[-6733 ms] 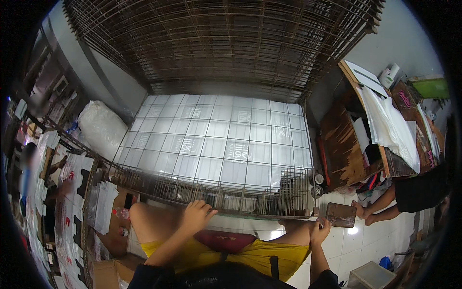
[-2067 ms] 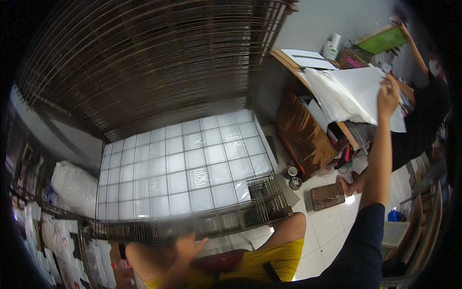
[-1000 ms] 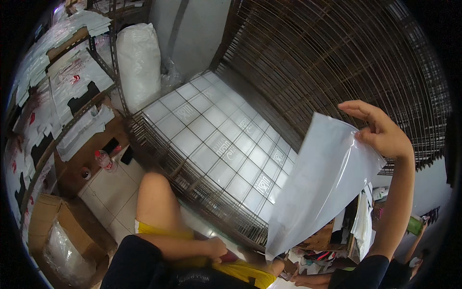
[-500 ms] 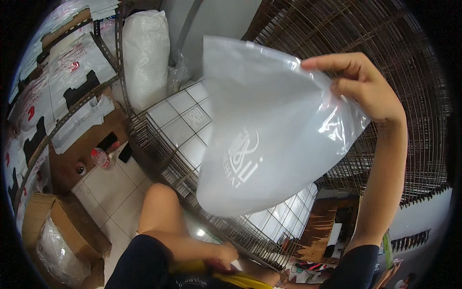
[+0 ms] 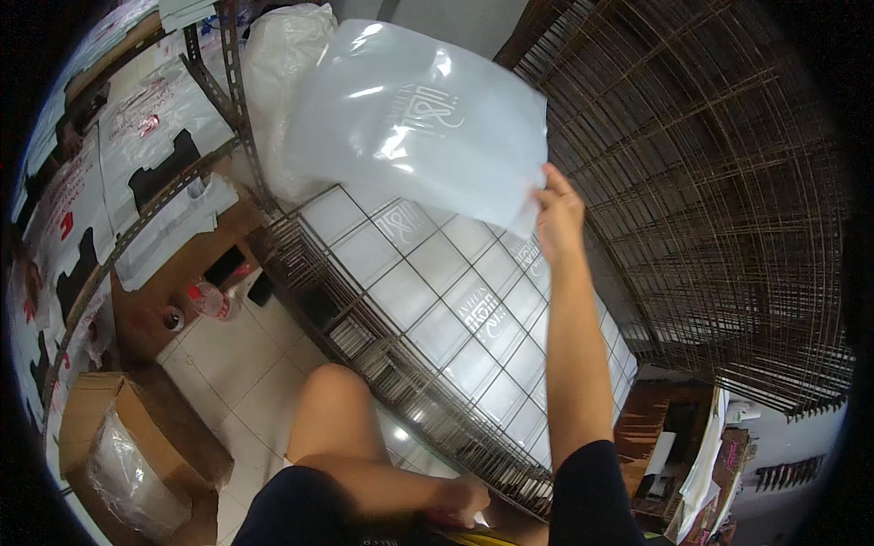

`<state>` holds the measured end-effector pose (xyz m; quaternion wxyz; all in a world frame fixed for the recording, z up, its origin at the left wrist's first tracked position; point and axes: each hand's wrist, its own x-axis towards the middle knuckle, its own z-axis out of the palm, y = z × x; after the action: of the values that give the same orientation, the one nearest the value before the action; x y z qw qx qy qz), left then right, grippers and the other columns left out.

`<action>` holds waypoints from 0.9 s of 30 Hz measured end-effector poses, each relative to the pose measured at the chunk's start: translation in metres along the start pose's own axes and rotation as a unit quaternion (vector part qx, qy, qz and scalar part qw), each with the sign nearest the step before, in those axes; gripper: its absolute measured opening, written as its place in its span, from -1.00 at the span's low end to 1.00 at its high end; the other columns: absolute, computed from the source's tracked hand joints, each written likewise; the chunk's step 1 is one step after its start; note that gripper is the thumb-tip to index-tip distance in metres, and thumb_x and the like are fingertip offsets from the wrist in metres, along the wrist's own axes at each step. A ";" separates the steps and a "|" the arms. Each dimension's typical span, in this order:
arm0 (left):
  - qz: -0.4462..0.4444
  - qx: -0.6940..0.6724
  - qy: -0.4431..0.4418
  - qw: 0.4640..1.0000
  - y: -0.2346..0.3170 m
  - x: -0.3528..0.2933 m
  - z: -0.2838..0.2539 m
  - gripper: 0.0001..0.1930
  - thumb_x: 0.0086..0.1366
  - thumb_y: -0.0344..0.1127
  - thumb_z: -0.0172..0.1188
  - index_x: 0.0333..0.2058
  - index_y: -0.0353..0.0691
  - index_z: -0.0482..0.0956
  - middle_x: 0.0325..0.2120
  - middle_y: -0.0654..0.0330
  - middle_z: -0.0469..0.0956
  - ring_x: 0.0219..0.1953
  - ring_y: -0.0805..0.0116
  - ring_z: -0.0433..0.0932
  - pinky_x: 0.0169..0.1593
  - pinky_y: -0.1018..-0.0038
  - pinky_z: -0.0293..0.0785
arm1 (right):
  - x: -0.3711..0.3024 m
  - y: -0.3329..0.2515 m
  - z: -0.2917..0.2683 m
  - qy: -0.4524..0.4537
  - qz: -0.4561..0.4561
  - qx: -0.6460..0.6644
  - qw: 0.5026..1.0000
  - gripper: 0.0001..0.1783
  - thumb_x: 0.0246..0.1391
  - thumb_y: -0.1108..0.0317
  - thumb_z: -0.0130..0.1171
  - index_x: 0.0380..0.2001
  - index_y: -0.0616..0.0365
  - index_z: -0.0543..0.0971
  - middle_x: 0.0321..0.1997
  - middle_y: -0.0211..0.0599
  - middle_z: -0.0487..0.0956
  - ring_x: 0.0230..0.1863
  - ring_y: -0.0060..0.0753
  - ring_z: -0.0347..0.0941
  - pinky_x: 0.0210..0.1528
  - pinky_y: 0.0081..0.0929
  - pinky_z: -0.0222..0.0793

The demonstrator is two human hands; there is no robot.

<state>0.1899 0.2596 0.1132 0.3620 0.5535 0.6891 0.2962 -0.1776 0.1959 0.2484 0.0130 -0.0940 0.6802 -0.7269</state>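
Observation:
My right hand [image 5: 557,211] pinches the near right corner of a frosted plastic bag [image 5: 364,136] with a white printed emblem. The bag spreads out to the far left, above a wire drying rack [image 5: 401,350]. Under the rack's top grid lie other frosted bags [image 5: 478,309] with the same print, flat. Low down, close to my lap, my left hand [image 5: 462,500] is curled like a fist; blur hides what it holds. A dark red patch and yellow cloth show beside it.
Raised wire grids [image 5: 701,173] stand along the right. A metal shelf frame [image 5: 137,218] with stacked printed bags fills the left. An opened cardboard box [image 5: 150,455], a red-capped bottle [image 5: 211,300] and a phone [image 5: 260,289] sit low on the left. A white sack [image 5: 278,55] stands behind.
My right hand has moved left and lower in view. The bag has swung to the far left and spread flatter, uncovering the rack's bags. My left hand stays low near my lap.

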 end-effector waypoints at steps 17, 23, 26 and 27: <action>0.032 -0.042 -0.026 0.998 -0.005 -0.006 -0.019 -0.47 0.04 0.09 0.21 -0.41 -0.41 0.58 -0.40 -0.05 0.58 -0.29 0.01 0.56 -0.28 0.16 0.45 | 0.017 0.193 -0.057 0.202 0.015 -0.297 0.933 -0.45 -0.12 0.57 0.07 0.06 0.28 0.43 0.00 0.03 0.49 -0.13 -0.23 0.50 -0.06 -0.42 0.37; 0.015 -0.052 -0.059 0.997 -0.006 -0.009 -0.029 -0.46 0.09 0.10 0.18 -0.40 -0.42 0.59 -0.41 -0.04 0.58 -0.30 0.05 0.56 -0.30 0.15 0.46 | 0.015 0.186 -0.055 0.198 0.108 -0.328 0.917 -0.46 -0.14 0.57 0.07 0.04 0.31 0.44 0.06 0.01 0.47 0.07 -0.22 0.42 0.07 -0.49 0.29; 0.007 -0.045 -0.056 0.997 -0.001 -0.012 -0.035 -0.47 0.10 0.09 0.18 -0.41 -0.41 0.59 -0.42 -0.04 0.58 -0.31 0.05 0.57 -0.32 0.15 0.46 | 0.015 0.192 -0.063 0.209 0.099 -0.305 0.924 -0.46 -0.15 0.55 0.09 0.03 0.31 0.45 0.08 0.01 0.46 0.09 -0.20 0.40 0.09 -0.47 0.28; 0.007 -0.044 -0.056 0.997 0.001 -0.014 -0.038 -0.47 0.10 0.09 0.18 -0.41 -0.41 0.59 -0.43 -0.04 0.58 -0.31 0.05 0.57 -0.32 0.15 0.46 | 0.016 0.196 -0.066 0.213 0.092 -0.294 0.927 -0.46 -0.15 0.54 0.09 0.02 0.31 0.46 0.08 0.01 0.45 0.10 -0.20 0.40 0.10 -0.47 0.28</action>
<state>0.1607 0.2458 0.1381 0.4219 0.5578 0.6502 0.2970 -0.2246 0.2446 0.0521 -0.0939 0.1266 0.8556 -0.4930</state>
